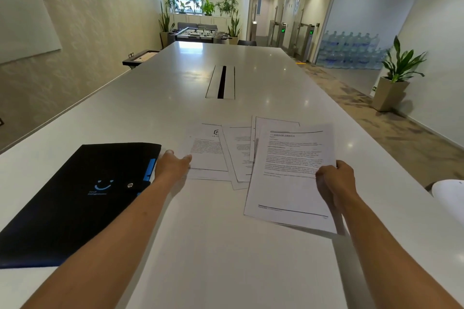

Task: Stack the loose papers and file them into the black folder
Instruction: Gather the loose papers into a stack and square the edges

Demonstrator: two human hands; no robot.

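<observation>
Gathering step is underway, nothing filed yet; right hand is pinching the right edge of the top sheet, thumb on top and fingers under, and the sheet's near end is lifting slightly off the white tabletop judging by the shadow under it; left hand is lying flat with fingers loosely spread, fingertips touching the left edge of the leftmost sheet; loose papers are fanning out overlapped between the two hands, several sheets at different angles, exact count unclear; black folder is lying closed on the tabletop just left of the left hand, snap button showing, blue tab sticking out at its right edge; next move is probably calling for sliding the left sheets toward the right-hand sheet, squaring the edges into one stack, then opening the folder; thin sheets could be slipping or creasing if pushed too fast
</observation>
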